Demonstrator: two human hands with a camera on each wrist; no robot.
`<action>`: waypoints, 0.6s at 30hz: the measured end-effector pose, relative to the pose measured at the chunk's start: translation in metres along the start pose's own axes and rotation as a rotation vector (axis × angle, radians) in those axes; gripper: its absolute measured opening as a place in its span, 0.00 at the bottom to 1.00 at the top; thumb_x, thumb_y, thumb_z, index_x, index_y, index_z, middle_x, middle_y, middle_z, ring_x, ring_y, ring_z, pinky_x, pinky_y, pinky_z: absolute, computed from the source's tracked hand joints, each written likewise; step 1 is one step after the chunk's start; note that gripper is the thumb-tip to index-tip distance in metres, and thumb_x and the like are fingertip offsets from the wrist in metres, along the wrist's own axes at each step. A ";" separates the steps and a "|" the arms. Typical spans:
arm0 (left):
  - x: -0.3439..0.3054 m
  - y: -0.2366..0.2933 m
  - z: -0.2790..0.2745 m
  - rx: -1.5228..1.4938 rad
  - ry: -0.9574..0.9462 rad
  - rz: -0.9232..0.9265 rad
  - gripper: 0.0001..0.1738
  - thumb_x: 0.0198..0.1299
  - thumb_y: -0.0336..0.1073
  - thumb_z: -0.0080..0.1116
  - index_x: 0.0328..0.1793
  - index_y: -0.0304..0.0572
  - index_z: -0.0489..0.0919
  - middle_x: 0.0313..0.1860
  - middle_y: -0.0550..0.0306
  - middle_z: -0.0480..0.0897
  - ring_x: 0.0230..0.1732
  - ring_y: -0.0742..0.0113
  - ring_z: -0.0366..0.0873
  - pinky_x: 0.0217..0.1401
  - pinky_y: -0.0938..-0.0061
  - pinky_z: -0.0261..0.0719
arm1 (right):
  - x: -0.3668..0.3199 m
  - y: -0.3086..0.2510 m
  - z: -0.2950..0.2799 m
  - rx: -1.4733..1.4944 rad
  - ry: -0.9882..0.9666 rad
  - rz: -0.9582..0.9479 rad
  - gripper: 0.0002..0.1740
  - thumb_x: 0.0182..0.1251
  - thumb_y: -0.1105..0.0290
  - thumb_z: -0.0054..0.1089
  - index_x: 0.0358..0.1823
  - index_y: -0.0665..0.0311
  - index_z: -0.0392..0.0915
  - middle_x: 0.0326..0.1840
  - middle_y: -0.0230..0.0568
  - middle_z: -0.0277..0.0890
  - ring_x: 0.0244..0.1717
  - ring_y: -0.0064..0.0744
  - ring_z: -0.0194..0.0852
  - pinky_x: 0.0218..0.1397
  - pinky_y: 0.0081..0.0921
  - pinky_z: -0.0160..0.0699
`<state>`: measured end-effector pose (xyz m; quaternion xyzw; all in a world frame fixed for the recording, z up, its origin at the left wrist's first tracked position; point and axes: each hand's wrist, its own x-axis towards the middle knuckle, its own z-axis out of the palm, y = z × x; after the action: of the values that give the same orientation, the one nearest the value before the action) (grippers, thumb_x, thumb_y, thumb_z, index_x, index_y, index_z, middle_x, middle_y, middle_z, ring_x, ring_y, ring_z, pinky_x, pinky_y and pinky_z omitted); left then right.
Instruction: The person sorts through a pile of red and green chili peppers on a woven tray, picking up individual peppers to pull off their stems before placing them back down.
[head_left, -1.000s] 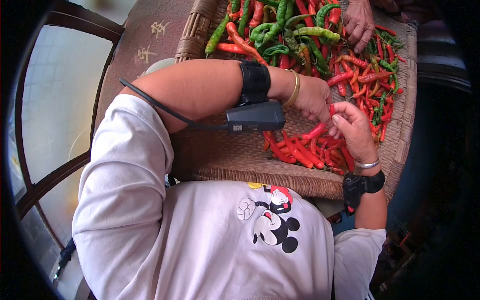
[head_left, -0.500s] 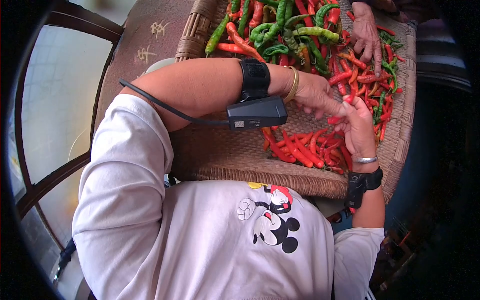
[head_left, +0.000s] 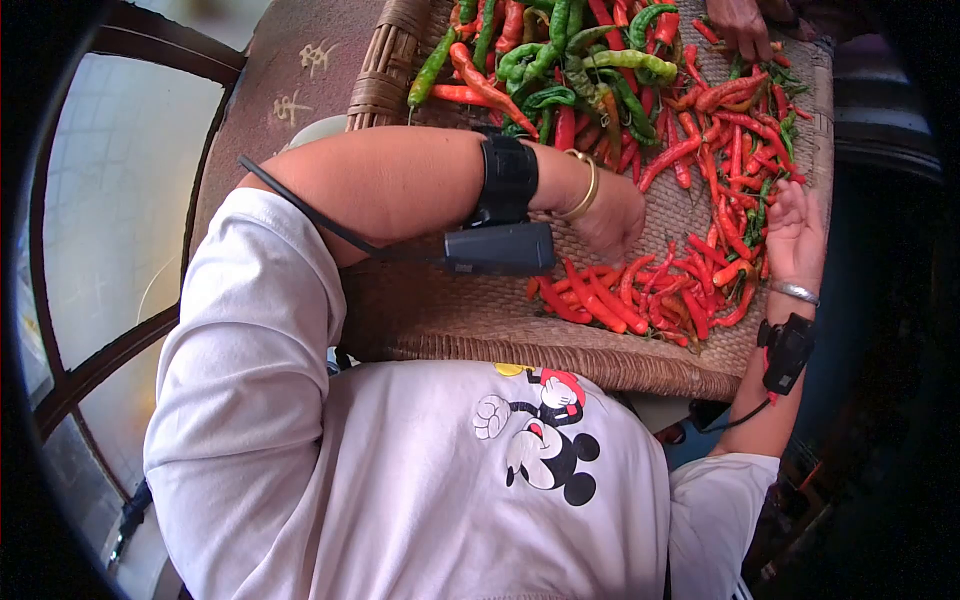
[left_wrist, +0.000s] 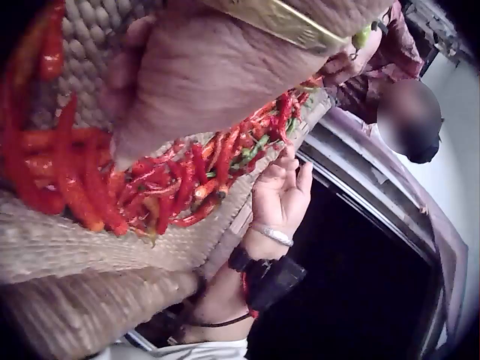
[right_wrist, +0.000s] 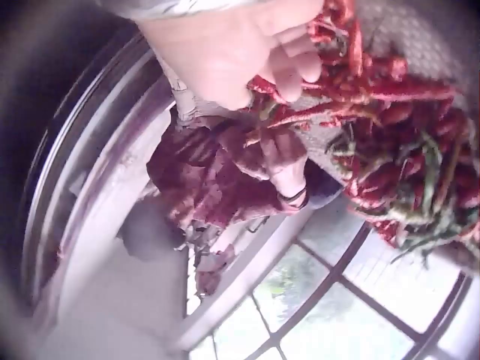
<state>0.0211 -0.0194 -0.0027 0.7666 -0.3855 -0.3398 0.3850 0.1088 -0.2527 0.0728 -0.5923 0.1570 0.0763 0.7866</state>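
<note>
My left hand [head_left: 610, 215], with a gold bangle at its wrist, hovers over bare weave between pepper piles in the head view. Its back faces up and its fingers point down, mostly hidden; I cannot tell whether they hold anything. Just below it lies a small pile of red chili peppers [head_left: 610, 305], also visible as red peppers [left_wrist: 79, 176] in the left wrist view. My right hand [head_left: 795, 230], wearing a silver bracelet, is at the tray's right side, palm up, fingers loosely bent around nothing. Mixed small peppers [head_left: 735, 215] lie beside it.
A large woven tray [head_left: 480, 325] bears the peppers. Large green and red peppers [head_left: 570, 65] heap at its far side. Another person's hand [head_left: 740, 25] reaches into the far right corner. A reddish surface with gold characters [head_left: 285, 75] and window panes stand at left.
My hands have parted: the right went right and turned palm up, the left drew slightly back. The red pepper between them no longer shows there. The other person's hand moved farther away.
</note>
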 end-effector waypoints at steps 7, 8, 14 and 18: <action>-0.013 0.025 0.008 0.425 -0.271 -0.047 0.22 0.42 0.50 0.59 0.35 0.39 0.79 0.30 0.47 0.79 0.35 0.50 0.76 0.37 0.61 0.73 | -0.064 0.052 0.027 -0.661 -0.574 0.279 0.14 0.60 0.70 0.48 0.46 0.68 0.69 0.29 0.34 0.73 0.25 0.16 0.70 0.25 0.11 0.68; -0.012 0.026 0.009 0.427 -0.275 -0.045 0.22 0.42 0.50 0.59 0.35 0.39 0.79 0.30 0.47 0.79 0.35 0.50 0.76 0.37 0.61 0.73 | -0.066 0.055 0.030 -0.704 -0.579 0.270 0.14 0.59 0.70 0.49 0.45 0.68 0.70 0.29 0.33 0.73 0.25 0.16 0.69 0.26 0.11 0.68; -0.009 0.025 0.007 0.440 -0.238 -0.106 0.17 0.47 0.45 0.54 0.34 0.38 0.78 0.30 0.45 0.78 0.35 0.49 0.76 0.38 0.60 0.73 | -0.068 0.062 0.026 -1.031 -0.764 0.132 0.12 0.55 0.70 0.52 0.39 0.68 0.73 0.27 0.33 0.73 0.27 0.19 0.70 0.28 0.17 0.68; 0.000 0.011 0.004 0.303 -0.137 -0.109 0.15 0.49 0.42 0.52 0.34 0.38 0.78 0.30 0.45 0.78 0.34 0.49 0.75 0.38 0.63 0.72 | -0.077 0.070 0.026 -1.318 -1.039 0.000 0.13 0.47 0.67 0.59 0.31 0.69 0.74 0.21 0.40 0.72 0.23 0.30 0.71 0.27 0.26 0.68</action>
<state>0.0143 -0.0247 0.0050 0.8106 -0.4155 -0.3499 0.2189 0.0197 -0.2025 0.0421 -0.8201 -0.3021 0.4157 0.2518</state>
